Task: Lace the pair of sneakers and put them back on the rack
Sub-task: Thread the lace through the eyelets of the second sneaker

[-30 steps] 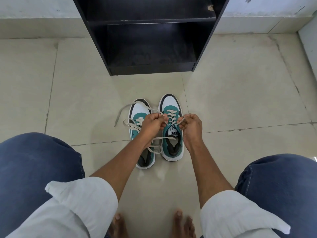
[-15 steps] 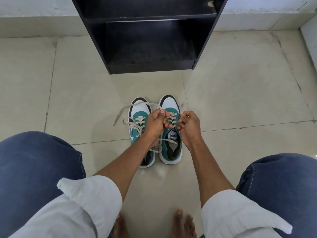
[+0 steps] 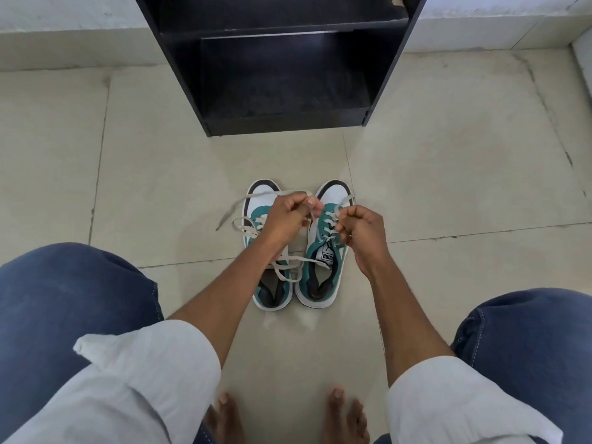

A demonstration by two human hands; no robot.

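Two white and teal sneakers stand side by side on the floor, toes toward the rack. The right sneaker (image 3: 323,270) has its white lace threaded through most eyelets. My left hand (image 3: 283,219) and my right hand (image 3: 362,232) each pinch one end of that lace (image 3: 330,224) above its tongue. The left sneaker (image 3: 272,290) is partly hidden under my left wrist, and its loose lace (image 3: 238,227) trails out to the left. The black shoe rack (image 3: 282,65) stands open just beyond the shoes.
Beige floor tiles (image 3: 464,174) spread to both sides of the shoes. My knees in blue jeans (image 3: 64,302) flank the view and my bare feet (image 3: 346,415) rest at the bottom. A low wall ledge (image 3: 64,14) runs behind the rack.
My hands have drawn apart and toward the toes, pulling the lace ends outward over the right sneaker. The right sneaker's heel has shifted slightly.
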